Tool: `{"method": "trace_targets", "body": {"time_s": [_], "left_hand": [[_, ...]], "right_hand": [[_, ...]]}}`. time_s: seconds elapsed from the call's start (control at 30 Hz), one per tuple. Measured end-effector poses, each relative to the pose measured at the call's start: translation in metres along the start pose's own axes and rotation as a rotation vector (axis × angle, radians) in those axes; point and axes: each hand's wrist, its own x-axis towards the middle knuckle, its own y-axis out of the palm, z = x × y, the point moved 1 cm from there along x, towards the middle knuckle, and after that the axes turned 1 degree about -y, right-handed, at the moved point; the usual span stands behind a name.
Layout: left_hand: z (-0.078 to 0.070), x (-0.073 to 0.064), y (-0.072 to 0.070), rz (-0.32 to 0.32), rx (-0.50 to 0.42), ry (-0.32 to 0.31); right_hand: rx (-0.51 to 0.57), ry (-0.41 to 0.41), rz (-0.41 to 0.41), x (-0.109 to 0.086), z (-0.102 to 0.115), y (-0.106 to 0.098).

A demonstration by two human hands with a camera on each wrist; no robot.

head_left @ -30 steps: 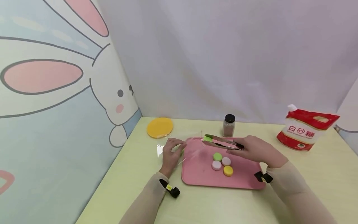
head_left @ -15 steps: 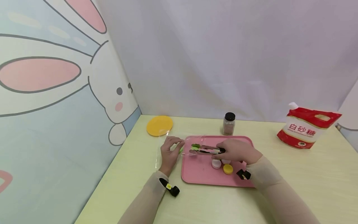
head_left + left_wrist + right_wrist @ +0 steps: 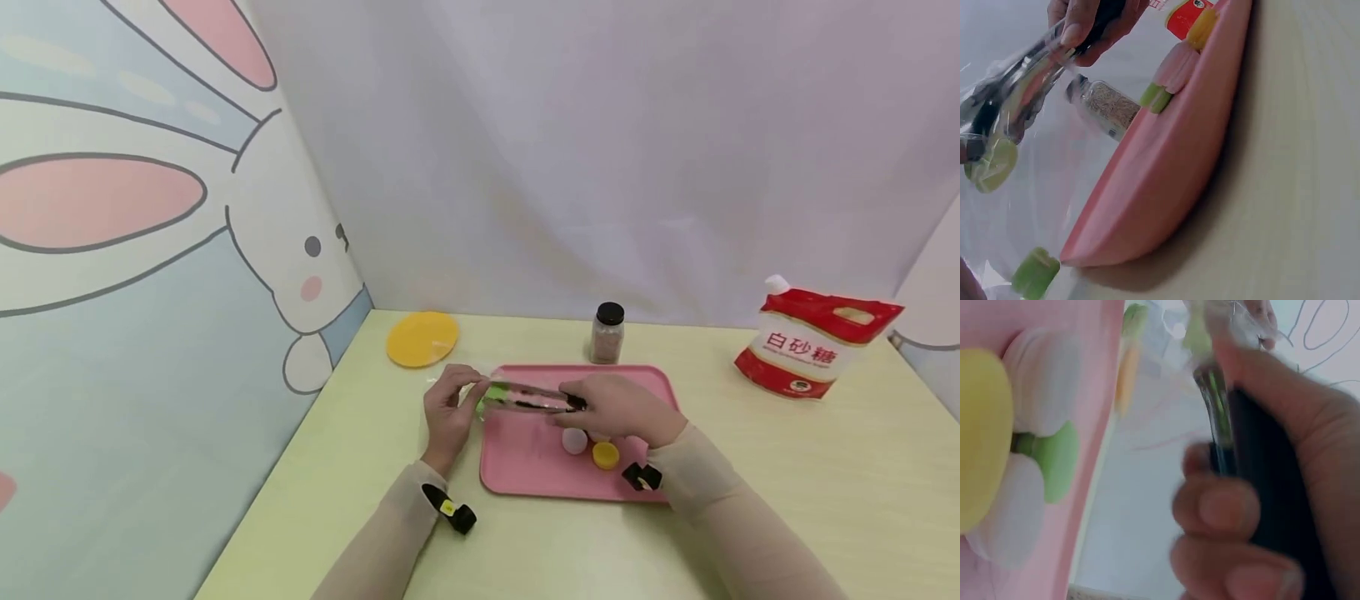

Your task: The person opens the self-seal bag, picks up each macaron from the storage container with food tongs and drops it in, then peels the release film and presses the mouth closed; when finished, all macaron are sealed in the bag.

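My left hand (image 3: 450, 412) pinches the edge of a clear plastic bag (image 3: 1041, 187) at the left end of the pink tray (image 3: 517, 475). My right hand (image 3: 622, 407) grips tongs (image 3: 528, 400) by their black handle. Between the tong tips is a green macaron (image 3: 999, 165), which the left wrist view shows at the bag, behind clear film. Another green macaron (image 3: 1036, 273) lies lower down, seemingly inside the bag. On the tray sit a yellow macaron (image 3: 605, 455), pale pink macarons (image 3: 1044, 381) and a green macaron (image 3: 1059, 462), partly hidden by my right hand in the head view.
Behind the tray stands a glass jar (image 3: 607, 333) with a black lid. A red and white sugar pouch (image 3: 813, 342) is at the right. A round yellow disc (image 3: 422, 339) lies at the back left, near the rabbit-patterned wall (image 3: 150, 375).
My right hand has moved left with the tongs, bringing the green macaron from above the tray to the bag by my left hand. The left hand keeps its pinch, nearly still.
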Motion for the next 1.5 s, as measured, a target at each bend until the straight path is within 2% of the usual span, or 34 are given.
{"method": "trace_targets", "body": {"time_s": [0.1,0.17,0.3,0.43,0.53,0.63,0.77,0.87,0.93,1.27,1.37,1.5], "left_hand": [[-0.002,0.006,0.000,-0.019,-0.055,-0.004],[-0.002,0.006,-0.001,-0.015,-0.081,-0.011],[0.004,-0.002,-0.001,0.004,-0.110,-0.104],[0.010,-0.012,0.003,0.033,-0.119,-0.239],[0.009,-0.015,0.007,0.081,-0.124,-0.274],[0.006,-0.015,0.009,0.111,-0.124,-0.256],[0.006,-0.015,0.009,0.113,-0.124,-0.207],[0.008,-0.015,0.009,0.118,-0.116,-0.182],[0.009,-0.016,0.009,0.124,-0.102,-0.170],[0.009,-0.018,0.007,0.137,0.034,-0.109],[0.010,-0.019,0.007,0.126,0.070,-0.112],[0.011,-0.021,0.008,0.099,0.120,-0.120]], "right_hand": [[-0.013,0.029,-0.050,-0.001,0.007,-0.010],[-0.005,0.040,-0.056,-0.002,0.010,-0.017],[0.030,0.068,0.030,-0.007,0.006,-0.020],[0.096,0.176,0.122,-0.014,-0.011,-0.024],[0.146,0.253,0.146,-0.019,-0.017,-0.030],[0.121,0.232,0.130,-0.018,-0.014,-0.026],[-0.040,0.119,0.054,-0.009,-0.002,-0.008],[-0.103,0.059,-0.001,-0.003,0.006,0.004],[-0.113,0.049,-0.021,-0.002,0.010,0.009],[-0.046,0.036,0.005,-0.004,0.012,0.009],[0.026,0.035,0.020,-0.010,0.002,0.005],[0.164,0.069,0.036,-0.024,-0.023,0.004]]}}
